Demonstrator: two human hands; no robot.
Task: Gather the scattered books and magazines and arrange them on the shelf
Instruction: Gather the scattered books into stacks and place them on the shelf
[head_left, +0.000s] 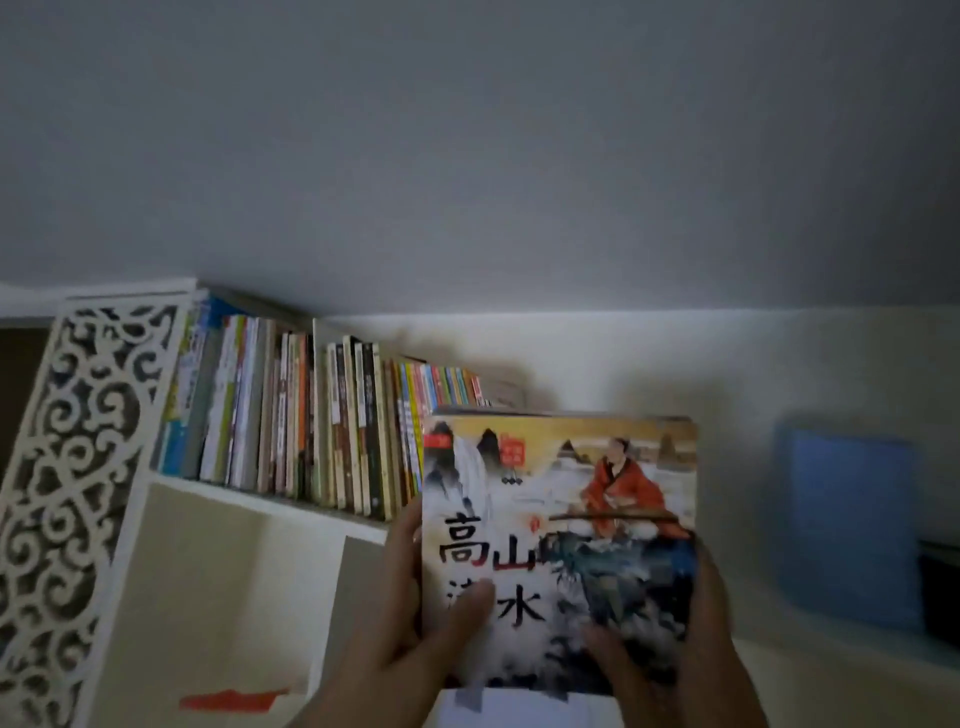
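Books with a painted cover sat in both grips: the left hand curled round the left edge, thumb on the cover, the right hand likewise at the lower right, just right of the shelf's upright row of books.

The book cover shows an ink-wash landscape in white, grey and teal, a figure in an orange-red robe, black and red characters; the shelf is white, its side panel pierced with scrollwork; the shelved spines are multicoloured; a blue rectangle lies at the right.
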